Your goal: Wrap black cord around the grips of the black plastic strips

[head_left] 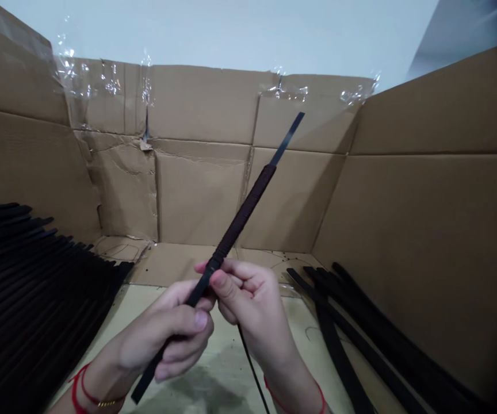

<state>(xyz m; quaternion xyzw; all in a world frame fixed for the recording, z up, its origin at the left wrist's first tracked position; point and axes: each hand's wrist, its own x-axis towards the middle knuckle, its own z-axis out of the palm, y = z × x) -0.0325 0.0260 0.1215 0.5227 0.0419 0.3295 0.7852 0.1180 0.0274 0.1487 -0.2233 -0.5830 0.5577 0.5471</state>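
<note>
A flat, narrow black strip is held up at a slant, its far end pointing up and to the right. Dark brown cord is wound tightly round its middle stretch, leaving both ends bare. My left hand is closed round the lower bare part, thumb on top. At the lower end of the winding, my right hand pinches with thumb and fingers where the cord meets the strip. A loose length of the cord hangs below my right hand toward the bottom edge. The fingertips partly hide the cord's end of the winding.
Tall cardboard walls with clear tape surround the pale work surface. Many dark strips lie stacked at the left. Several more black strips lie at the right. Thin thread scraps lie near the back wall.
</note>
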